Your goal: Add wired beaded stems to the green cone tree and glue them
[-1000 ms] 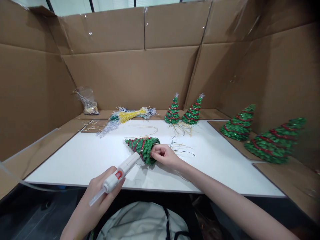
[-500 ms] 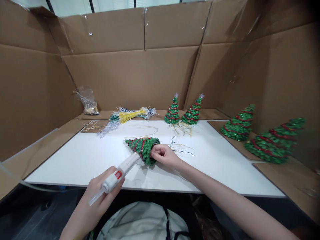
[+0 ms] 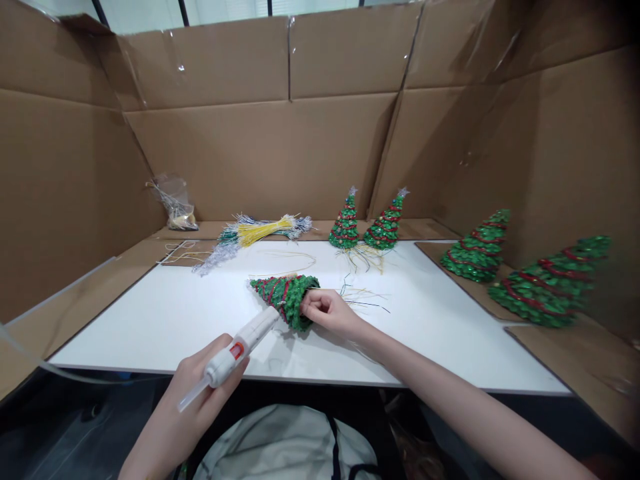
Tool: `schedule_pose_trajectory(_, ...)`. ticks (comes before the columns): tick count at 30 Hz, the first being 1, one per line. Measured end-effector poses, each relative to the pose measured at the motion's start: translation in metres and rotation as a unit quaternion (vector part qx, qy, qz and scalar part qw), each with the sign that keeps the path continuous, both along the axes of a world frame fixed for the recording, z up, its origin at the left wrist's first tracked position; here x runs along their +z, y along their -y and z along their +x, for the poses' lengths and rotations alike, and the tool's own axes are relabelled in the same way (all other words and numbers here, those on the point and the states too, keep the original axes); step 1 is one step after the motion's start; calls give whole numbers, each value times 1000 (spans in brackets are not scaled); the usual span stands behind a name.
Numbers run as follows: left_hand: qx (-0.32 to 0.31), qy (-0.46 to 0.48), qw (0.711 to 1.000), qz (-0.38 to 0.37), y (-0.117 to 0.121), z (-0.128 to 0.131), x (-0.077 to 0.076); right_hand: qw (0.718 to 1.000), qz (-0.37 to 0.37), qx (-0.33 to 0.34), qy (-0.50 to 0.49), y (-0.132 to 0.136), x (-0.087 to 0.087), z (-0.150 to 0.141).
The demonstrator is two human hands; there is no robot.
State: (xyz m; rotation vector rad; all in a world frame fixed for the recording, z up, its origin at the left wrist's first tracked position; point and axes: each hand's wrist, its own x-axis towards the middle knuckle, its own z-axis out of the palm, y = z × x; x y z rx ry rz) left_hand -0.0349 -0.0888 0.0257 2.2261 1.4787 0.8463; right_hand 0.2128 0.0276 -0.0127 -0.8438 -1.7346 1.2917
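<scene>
My left hand (image 3: 203, 387) is wrapped round a white glue gun (image 3: 245, 337), with a clear glue stick poking out of its back end. The gun's nozzle is at the near side of a small green Christmas tree (image 3: 273, 291) that lies on its side, tip to the left. Whether the nozzle touches the tree I cannot tell. My right hand (image 3: 330, 312) is closed at the tree's hollow base, with its fingertips partly hidden inside the rim. Thin wire stems (image 3: 367, 298) lie just beyond that hand.
Two finished-looking trees with star tops (image 3: 344, 223) stand at the back; two more trees (image 3: 477, 247) lean at the right on cardboard. Bundled yellow, white and green stems (image 3: 265, 230) and a plastic bag (image 3: 175, 203) lie back left. Cardboard walls (image 3: 250, 153) surround the white board (image 3: 150, 320).
Almost nothing differs. Both hands, the glue gun and the lying tree stay practically in place, with only a tiny shift of the left hand.
</scene>
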Motion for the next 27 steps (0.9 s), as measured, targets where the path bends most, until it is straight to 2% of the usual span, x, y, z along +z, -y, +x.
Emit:
schedule_pose_trajectory(6, 2, -6, 1000, 23, 0, -2, 0, 1000, -1, -2, -1, 0, 0, 0)
schedule_pose_trajectory(27, -12, 14, 1000, -16, -2, 0, -2, 1000, -10, -1, 2, 1, 0, 0)
